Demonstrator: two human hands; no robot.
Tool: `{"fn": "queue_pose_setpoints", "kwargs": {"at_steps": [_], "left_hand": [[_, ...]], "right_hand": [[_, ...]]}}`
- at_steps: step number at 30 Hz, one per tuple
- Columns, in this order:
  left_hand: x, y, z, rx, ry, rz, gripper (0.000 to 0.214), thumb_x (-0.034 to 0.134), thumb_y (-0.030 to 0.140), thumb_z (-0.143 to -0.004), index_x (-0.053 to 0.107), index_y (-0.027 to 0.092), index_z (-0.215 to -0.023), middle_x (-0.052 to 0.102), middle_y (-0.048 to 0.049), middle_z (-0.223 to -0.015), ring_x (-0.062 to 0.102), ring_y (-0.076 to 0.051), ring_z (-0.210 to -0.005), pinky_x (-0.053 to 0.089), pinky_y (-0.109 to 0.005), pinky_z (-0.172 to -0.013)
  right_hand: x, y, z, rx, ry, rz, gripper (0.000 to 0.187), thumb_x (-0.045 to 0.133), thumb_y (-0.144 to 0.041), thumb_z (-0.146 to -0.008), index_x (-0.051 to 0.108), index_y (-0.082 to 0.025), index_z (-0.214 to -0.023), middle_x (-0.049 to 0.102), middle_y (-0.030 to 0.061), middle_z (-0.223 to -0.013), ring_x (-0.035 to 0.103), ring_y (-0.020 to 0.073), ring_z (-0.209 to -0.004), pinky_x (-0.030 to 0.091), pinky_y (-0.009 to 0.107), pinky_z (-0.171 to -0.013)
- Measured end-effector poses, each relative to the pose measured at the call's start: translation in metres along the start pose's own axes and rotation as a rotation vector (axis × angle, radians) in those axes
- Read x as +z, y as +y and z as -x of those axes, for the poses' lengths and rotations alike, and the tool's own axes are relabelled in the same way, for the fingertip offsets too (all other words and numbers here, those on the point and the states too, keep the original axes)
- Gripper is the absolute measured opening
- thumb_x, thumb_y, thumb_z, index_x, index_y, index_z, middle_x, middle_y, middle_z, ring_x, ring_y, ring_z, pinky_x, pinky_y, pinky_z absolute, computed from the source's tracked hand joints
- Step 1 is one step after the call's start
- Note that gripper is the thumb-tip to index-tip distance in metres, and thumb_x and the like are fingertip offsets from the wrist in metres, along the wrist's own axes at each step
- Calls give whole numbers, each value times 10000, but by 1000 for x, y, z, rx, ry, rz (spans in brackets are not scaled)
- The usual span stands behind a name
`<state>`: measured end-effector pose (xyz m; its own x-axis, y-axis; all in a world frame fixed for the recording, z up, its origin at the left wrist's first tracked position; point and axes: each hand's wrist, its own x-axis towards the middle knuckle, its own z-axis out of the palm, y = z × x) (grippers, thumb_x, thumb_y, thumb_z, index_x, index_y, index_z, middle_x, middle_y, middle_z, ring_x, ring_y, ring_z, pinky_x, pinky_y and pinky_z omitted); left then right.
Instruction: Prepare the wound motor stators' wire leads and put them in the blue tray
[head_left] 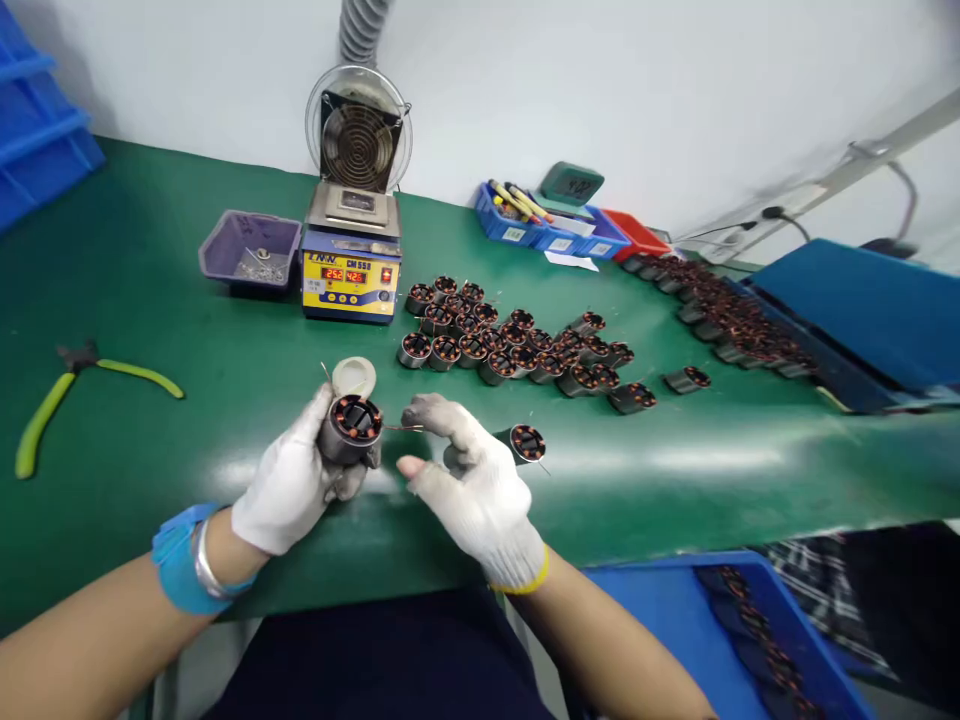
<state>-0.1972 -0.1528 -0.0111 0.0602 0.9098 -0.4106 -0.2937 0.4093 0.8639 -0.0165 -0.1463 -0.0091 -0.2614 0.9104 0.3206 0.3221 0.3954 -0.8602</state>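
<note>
In the head view my left hand (289, 480), in a white glove, is wrapped round a motor stator (351, 430), a dark metal ring with copper windings inside. A thin copper wire lead (403, 428) sticks out of its right side. My right hand (472, 480), also gloved, is at the tip of that lead with thumb and index finger apart. The bare thumb tip shows through the glove. Behind my right hand another stator (527, 443) lies on its side. A round whitish disc (354, 377) lies just beyond the held stator.
Several stators (495, 345) stand grouped on the green table (225, 430). A solder pot (350, 270) with digital readouts is before a fan (360, 145). Left are a purple bin (251, 245) and green-handled cutters (79, 365). Blue trays (847, 310) stand right; another (652, 600) sits below.
</note>
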Motion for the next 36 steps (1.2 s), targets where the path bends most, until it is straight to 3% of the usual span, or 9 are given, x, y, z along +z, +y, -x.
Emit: {"fn": "queue_pose_setpoints", "kwargs": {"at_steps": [5,9,12,15,19,22,27,33,36], "left_hand": [[5,-1,1,-122,-43,342,427,489,525,-935,627,140,-811,634,-60,-638,440,-93,-389,292,-201,-352],[1,7,5,-171,-169,461,212,604,299,-836,690,144,-952,698,-80,-792,621,-166,-603,484,-247,-497],[-2,14,7,-3,-145,573,176,636,237,-759,599,151,-611,633,-50,-693,623,-159,-672,539,-264,-624],[-2,13,8,-51,-97,479,477,572,455,-877,467,171,-508,526,-9,-542,449,-86,-438,386,-206,-428],[0,4,13,-320,-456,221,592,464,726,-887,621,168,-772,628,-31,-601,413,-77,-341,219,-192,-336],[-1,5,16,-121,-503,339,339,665,512,-858,670,184,-943,708,-51,-826,618,-135,-553,451,-215,-451],[-6,10,4,93,-93,589,165,678,346,-822,641,186,-821,669,-37,-920,651,-209,-995,561,-367,-906],[-4,5,8,-165,-603,282,585,703,666,-769,644,164,-1063,676,-92,-933,658,-219,-781,546,-329,-645],[1,8,14,-6,-470,162,552,848,503,-707,645,144,-1074,684,-65,-867,644,-168,-722,538,-274,-655]], "right_hand": [[0,4,-11,-126,33,-25,70,615,-241,-919,682,-233,-902,733,26,-924,682,212,-1038,419,444,-1119],[-16,-13,-28,-251,-38,174,95,581,-213,-917,629,-222,-836,713,28,-869,688,225,-1020,381,515,-1147],[-32,-43,-36,-421,-184,320,77,585,-197,-921,625,-213,-858,703,34,-872,670,227,-1067,328,552,-1181],[-44,-74,-39,-554,-350,417,72,586,-172,-927,640,-213,-902,708,35,-894,654,212,-1111,281,530,-1219],[-49,-84,-42,-620,-375,600,110,555,-143,-930,642,-208,-909,697,32,-856,653,216,-1093,276,544,-1218],[-48,-77,-47,-658,-336,688,124,529,-161,-934,647,-188,-908,685,45,-839,655,242,-1068,300,594,-1186],[-45,-83,-50,-662,-348,653,130,533,-157,-931,643,-190,-869,679,39,-839,647,224,-1089,278,553,-1215],[-45,-81,-48,-623,-415,582,106,568,-122,-904,642,-197,-917,689,35,-866,651,223,-1089,291,555,-1211],[-51,-67,-42,-569,-336,442,91,580,-140,-896,630,-215,-904,677,29,-843,660,238,-1071,339,564,-1182]]}}
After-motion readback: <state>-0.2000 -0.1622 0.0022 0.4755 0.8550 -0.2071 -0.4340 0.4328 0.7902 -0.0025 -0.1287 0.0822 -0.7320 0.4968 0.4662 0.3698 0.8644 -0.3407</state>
